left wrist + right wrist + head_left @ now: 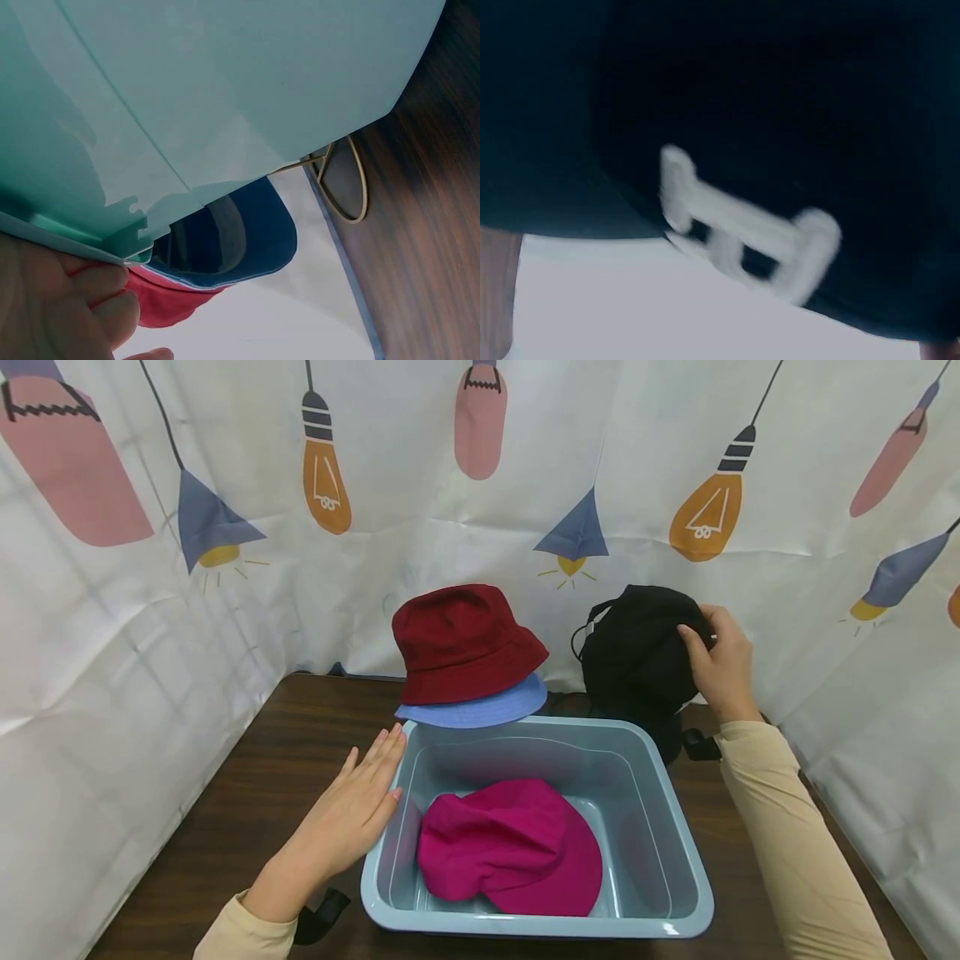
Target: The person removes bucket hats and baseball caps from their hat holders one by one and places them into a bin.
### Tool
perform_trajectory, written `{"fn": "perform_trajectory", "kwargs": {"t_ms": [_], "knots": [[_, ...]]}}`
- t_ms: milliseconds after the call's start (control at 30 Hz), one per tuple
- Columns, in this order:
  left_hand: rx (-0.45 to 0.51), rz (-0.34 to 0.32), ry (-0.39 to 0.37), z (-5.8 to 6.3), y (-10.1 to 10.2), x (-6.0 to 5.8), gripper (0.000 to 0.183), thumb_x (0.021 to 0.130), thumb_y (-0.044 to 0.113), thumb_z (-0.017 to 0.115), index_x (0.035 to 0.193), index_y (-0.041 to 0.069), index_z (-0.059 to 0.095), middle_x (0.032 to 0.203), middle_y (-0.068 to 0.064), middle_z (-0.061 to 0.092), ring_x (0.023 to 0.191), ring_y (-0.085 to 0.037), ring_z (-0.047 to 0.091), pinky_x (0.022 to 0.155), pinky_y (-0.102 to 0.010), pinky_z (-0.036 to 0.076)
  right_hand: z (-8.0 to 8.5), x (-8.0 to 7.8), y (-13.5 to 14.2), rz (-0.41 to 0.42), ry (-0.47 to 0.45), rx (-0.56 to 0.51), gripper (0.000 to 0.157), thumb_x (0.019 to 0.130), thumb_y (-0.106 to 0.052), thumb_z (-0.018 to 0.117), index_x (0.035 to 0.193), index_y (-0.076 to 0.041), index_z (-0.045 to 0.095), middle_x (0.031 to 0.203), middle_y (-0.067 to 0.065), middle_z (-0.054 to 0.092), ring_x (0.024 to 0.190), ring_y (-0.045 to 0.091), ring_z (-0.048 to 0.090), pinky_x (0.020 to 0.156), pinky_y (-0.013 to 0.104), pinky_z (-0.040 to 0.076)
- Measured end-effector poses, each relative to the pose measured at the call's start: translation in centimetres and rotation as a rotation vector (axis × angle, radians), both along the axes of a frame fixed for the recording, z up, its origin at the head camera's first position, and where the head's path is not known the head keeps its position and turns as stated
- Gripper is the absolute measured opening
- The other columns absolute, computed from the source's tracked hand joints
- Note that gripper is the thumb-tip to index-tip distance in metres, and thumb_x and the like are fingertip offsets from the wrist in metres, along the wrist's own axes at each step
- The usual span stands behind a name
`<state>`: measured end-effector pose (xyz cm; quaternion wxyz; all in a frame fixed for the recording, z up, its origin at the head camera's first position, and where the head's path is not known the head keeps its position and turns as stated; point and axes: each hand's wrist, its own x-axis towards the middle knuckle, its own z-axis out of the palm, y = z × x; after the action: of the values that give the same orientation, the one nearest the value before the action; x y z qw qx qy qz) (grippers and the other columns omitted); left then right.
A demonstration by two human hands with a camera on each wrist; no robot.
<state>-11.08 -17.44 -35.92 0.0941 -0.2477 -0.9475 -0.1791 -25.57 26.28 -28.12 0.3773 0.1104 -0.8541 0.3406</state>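
Observation:
My right hand (723, 664) pinches the side of a black cap (637, 652) at the back right, thumb in front. Dark cloth with a raised white emblem (742, 232) fills most of the right wrist view. Straight fingers of my left hand (341, 806) rest along the left rim of a light blue plastic tub (540, 925). Inside the tub lies a magenta cap (517, 852), its brim toward the front right. Behind the tub, a dark red bucket hat (465, 647) sits on top of a light blue bucket hat (480, 706).
The dark wooden table (300, 743) carries the tub and hats. A white curtain (420, 543) printed with lamps and bulbs hangs close behind and along both sides. Bent brass-coloured wire (364, 187) shows past the tub in the left wrist view.

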Motion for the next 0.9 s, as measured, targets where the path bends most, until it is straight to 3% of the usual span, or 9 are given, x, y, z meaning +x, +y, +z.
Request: {"fn": "perform_trajectory", "kwargs": {"t_ms": [167,400,633,900], "knots": [[-0.003,0.000,0.009,0.0,0.0,0.0,0.060,0.097,0.019,0.046,0.148,-0.002,0.022,0.155,-0.014,0.020,0.142,-0.030,0.017,0.107,-0.061,0.018,0.3,-0.1,0.1,-0.008,0.066,-0.045,0.026,0.092,-0.005,0.060,0.110,0.013,0.057,0.110,0.029,0.058,0.103,0.039,0.053,0.091,0.046,0.040],[-0.001,0.003,0.001,0.0,0.0,0.0,0.060,0.097,0.019,0.045,0.148,-0.001,0.021,0.155,-0.013,0.019,0.142,-0.030,0.016,0.108,-0.060,0.016,0.4,0.2,0.3,-0.027,0.042,-0.087,0.029,0.095,-0.012,0.056,0.110,0.013,0.054,0.108,0.027,0.058,0.098,0.036,0.052,0.087,0.042,0.038],[-0.001,-0.001,0.002,0.0,0.0,0.0,0.060,0.098,0.019,0.045,0.148,-0.002,0.021,0.155,-0.014,0.019,0.142,-0.030,0.016,0.108,-0.060,0.016,0.7,0.3,0.2,-0.069,0.077,-0.088,0.030,0.091,-0.014,0.064,0.106,0.011,0.057,0.104,0.025,0.061,0.094,0.034,0.055,0.082,0.030,0.039],[-0.003,0.002,-0.002,0.1,0.0,0.1,0.059,0.098,0.019,0.045,0.148,-0.002,0.021,0.155,-0.013,0.019,0.142,-0.030,0.016,0.107,-0.061,0.017,1.1,0.6,-0.3,-0.081,0.099,-0.014,0.033,0.086,-0.015,0.070,0.101,0.012,0.058,0.098,0.028,0.060,0.090,0.040,0.055,0.077,0.049,0.039]]}}
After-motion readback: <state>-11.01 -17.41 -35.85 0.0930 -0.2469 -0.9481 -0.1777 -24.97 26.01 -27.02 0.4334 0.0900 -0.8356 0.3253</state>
